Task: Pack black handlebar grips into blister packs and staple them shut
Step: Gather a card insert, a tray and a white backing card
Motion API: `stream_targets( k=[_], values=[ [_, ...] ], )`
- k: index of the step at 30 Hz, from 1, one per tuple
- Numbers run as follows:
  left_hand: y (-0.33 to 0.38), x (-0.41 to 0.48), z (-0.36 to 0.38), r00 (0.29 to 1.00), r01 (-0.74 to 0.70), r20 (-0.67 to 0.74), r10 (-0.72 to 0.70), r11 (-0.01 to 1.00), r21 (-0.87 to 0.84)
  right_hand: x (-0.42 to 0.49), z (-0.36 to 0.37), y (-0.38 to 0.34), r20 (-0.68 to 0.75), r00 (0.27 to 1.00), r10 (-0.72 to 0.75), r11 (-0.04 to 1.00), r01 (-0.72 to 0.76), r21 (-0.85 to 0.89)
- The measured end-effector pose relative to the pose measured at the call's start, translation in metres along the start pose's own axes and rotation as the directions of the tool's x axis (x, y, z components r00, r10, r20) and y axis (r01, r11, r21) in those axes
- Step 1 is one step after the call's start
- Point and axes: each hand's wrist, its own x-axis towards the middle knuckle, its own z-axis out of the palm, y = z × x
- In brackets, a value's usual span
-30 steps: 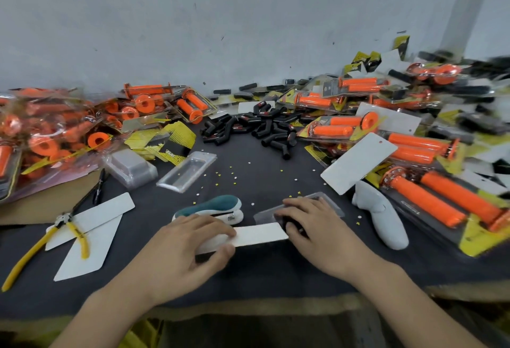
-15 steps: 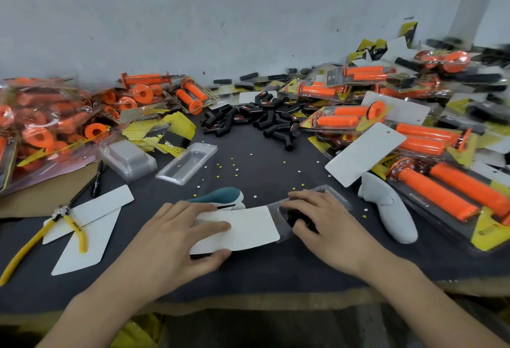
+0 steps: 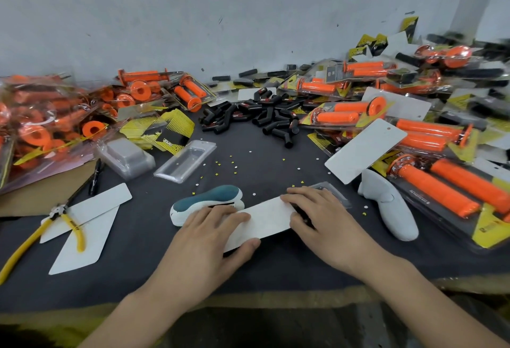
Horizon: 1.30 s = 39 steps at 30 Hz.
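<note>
Closing one pack at the bench's [image 3: 276,270] front edge, not yet stapled.
My left hand [image 3: 209,240] pinches the white backing card [image 3: 265,218], thumb at its near edge. My right hand [image 3: 323,220] curls over the blister pack [image 3: 335,194] at the card's right end. The stapler [image 3: 207,200] lies untouched just behind; loose black grips [image 3: 259,115] are piled toward the back edge, so most of the packing remains.

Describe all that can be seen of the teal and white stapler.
The stapler has a rounded teal top and a white lower body, seemingly plastic, with a dark slot between them at its right end. It lies flat on the dark table cover, behind the left hand, whose fingers hide its near edge. Whether they touch it is unclear.
</note>
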Motion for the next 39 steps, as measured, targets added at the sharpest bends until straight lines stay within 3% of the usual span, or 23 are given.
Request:
stream_targets(
  k=[6, 9, 12, 15, 17, 27, 35, 39],
  values=[
    [0.011, 0.008, 0.008, 1.0, -0.014, 0.022, 0.015, 1.0, -0.014, 0.001, -0.001, 0.001, -0.011, 1.0, 0.007, 0.982, -0.005, 0.186],
    [0.012, 0.013, 0.014, 0.999, -0.009, 0.046, 0.011, 0.999, -0.042, 0.003, -0.004, 0.003, -0.12, 0.992, 0.041, 0.968, -0.009, 0.251],
    [0.01, 0.016, 0.02, 0.998, -0.008, 0.067, 0.012, 0.998, -0.064, 0.005, -0.007, 0.01, -0.262, 0.954, 0.144, 0.974, -0.09, 0.209],
    [0.01, 0.018, 0.025, 0.997, -0.003, 0.073, 0.01, 0.995, -0.096, 0.005, -0.01, 0.013, -0.125, 0.942, 0.313, 0.937, -0.285, 0.201],
    [0.014, 0.021, 0.028, 0.998, -0.012, 0.062, 0.019, 0.992, -0.123, 0.005, -0.008, 0.014, -0.046, 0.938, 0.344, 0.921, -0.328, 0.211],
    [0.029, 0.04, 0.033, 0.999, -0.038, 0.013, 0.045, 0.933, -0.358, 0.007, -0.014, 0.024, -0.036, 0.929, 0.368, 0.855, -0.323, 0.407],
    [0.033, 0.044, 0.036, 0.993, -0.095, 0.037, 0.112, 0.944, -0.317, 0.01, -0.015, 0.03, -0.027, 0.909, 0.416, 0.754, -0.328, 0.569],
    [0.028, 0.045, 0.03, 0.973, -0.209, 0.049, 0.226, 0.948, -0.241, 0.01, -0.014, 0.034, -0.035, 0.904, 0.426, 0.743, -0.327, 0.584]
  ],
)
